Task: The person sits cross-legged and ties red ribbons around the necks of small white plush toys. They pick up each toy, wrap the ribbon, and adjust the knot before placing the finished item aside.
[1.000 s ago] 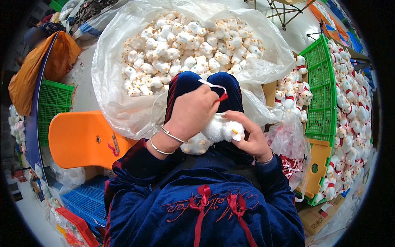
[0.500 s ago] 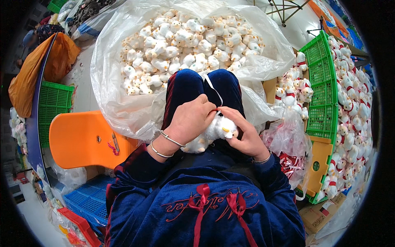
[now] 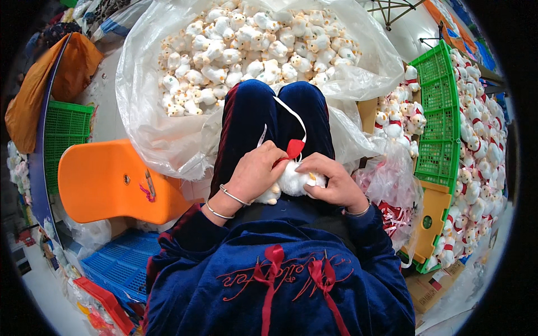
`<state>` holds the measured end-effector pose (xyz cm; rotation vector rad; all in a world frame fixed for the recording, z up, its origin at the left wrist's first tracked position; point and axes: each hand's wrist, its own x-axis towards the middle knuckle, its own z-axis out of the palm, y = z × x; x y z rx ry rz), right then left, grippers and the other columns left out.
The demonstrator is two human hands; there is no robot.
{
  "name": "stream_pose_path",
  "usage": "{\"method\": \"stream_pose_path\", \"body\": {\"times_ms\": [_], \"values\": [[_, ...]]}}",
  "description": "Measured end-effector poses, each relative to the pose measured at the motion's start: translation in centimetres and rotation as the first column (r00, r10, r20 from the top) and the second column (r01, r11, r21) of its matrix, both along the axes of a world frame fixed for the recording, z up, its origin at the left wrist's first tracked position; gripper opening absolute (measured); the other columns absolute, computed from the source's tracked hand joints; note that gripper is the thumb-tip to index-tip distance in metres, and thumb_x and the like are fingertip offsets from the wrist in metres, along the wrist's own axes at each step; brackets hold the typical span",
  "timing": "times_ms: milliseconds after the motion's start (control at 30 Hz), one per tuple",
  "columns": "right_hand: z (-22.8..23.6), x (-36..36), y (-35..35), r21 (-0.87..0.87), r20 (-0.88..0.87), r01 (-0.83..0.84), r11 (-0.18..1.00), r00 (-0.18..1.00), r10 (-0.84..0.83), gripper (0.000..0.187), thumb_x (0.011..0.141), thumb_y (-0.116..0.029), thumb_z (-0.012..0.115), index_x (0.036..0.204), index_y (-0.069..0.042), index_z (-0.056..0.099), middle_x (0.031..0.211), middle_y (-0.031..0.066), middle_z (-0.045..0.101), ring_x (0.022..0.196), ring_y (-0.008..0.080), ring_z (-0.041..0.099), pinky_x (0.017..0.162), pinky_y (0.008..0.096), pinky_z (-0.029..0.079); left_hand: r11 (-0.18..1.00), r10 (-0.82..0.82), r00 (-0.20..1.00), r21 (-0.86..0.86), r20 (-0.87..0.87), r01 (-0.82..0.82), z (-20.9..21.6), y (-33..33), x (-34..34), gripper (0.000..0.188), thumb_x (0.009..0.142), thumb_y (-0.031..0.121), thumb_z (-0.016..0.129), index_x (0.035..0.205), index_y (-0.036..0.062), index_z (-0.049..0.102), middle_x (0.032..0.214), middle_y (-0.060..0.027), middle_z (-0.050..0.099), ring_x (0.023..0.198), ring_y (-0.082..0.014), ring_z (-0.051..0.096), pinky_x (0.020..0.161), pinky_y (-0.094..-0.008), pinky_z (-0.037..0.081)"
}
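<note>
A small white plush toy animal [image 3: 292, 180] lies on my lap between my two hands. My left hand [image 3: 253, 175] is closed, its fingertips pinching a red scarf band [image 3: 295, 148] at the toy's neck; part of the band is hidden by the fingers. My right hand [image 3: 338, 183] grips the toy's head from the other side, thumb below and fingers above. White ribbon ends [image 3: 298, 117] trail from the band over my knees.
Beyond my knees a clear plastic bag [image 3: 137, 106] holds many white plush toys. Scarfed toys fill a box and a heap [image 3: 476, 168] on the right, around a green crate [image 3: 439, 117]. Red scarves lie in a plastic bag [image 3: 392, 185]. An orange chair [image 3: 101, 185] stands left.
The red scarf band now shows more, standing up above the toy with its white ribbon. My left hand has moved slightly left and down, and the right thumb has shifted on the toy's head.
</note>
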<state>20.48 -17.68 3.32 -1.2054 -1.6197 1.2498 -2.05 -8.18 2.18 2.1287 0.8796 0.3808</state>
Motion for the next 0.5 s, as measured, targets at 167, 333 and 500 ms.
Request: {"method": "stream_pose_path", "body": {"times_ms": [167, 333, 500], "values": [[0.6, -1.0, 0.0, 0.078, 0.041, 0.070, 0.995, 0.996, -0.073, 0.068, 0.078, -0.004, 0.067, 0.144, -0.002, 0.056, 0.142, 0.0196, 0.056, 0.133, 0.0324, 0.054, 0.112, 0.0396, 0.041, 0.993, 0.034, 0.998, 0.118, -0.048, -0.028, 0.1, -0.5, 1.1, 0.014, 0.091, 0.017, 0.069, 0.102, 0.0095, 0.073, 0.092, -0.0081, 0.063, 0.082, -0.0294, 0.067, 0.071, -0.0389, 0.055], [1.0, -0.8, 0.5, 0.156, 0.095, 0.082, 0.984, 0.991, -0.098, 0.074, 0.076, -0.005, 0.067, 0.148, 0.000, 0.051, 0.149, 0.0206, 0.051, 0.140, 0.0330, 0.048, 0.116, 0.0397, 0.037, 0.986, -0.097, 0.995, 0.138, 0.016, 0.094, 1.4, -0.3, 1.7, 0.019, 0.090, 0.018, 0.069, 0.106, 0.0081, 0.072, 0.098, -0.0099, 0.064, 0.084, -0.0311, 0.069, 0.070, -0.0403, 0.057], [1.2, -1.3, 0.8, 0.154, 0.097, 0.159, 0.975, 0.980, -0.175, 0.075, 0.075, -0.007, 0.070, 0.147, 0.000, 0.051, 0.144, 0.0195, 0.053, 0.132, 0.0314, 0.054, 0.109, 0.0374, 0.043, 0.936, -0.352, 0.935, -0.025, -0.041, 0.352, 2.8, 0.1, 1.1, 0.052, 0.081, 0.026, 0.076, 0.124, 0.0021, 0.058, 0.116, -0.0186, 0.058, 0.092, -0.0392, 0.068, 0.074, -0.0467, 0.058]]}}
